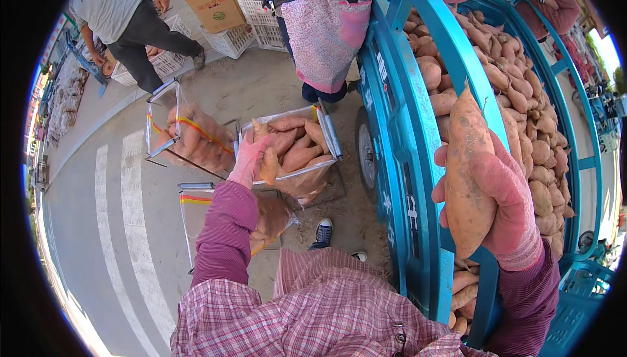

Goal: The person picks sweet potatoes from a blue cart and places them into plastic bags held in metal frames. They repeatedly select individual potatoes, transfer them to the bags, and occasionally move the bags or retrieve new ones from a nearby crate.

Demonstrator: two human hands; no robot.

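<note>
My right hand (507, 195), in a pink glove, grips a large sweet potato (468, 166) with its pointed end up. It is raised beside the blue side rail of a cargo truck bed (455, 48), where a heap of sweet potatoes (519, 87) lies. My left hand (250, 161), also gloved in pink, holds a smaller sweet potato (269, 166) at the near left rim of a clear plastic bag (303, 185). That bag hangs wide-mouthed on a metal frame (330, 131) and is filled nearly to its rim with sweet potatoes (299, 156). My left fingertips are partly hidden.
Two more framed bags, a far-left one (196, 136) and a nearer one (267, 220), hold sweet potatoes. A person in a floral apron (323, 28) stands beyond. Another person (122, 19) is near white plastic crates (230, 38) and a cardboard box (213, 2). The truck's wheel (366, 149) is close by.
</note>
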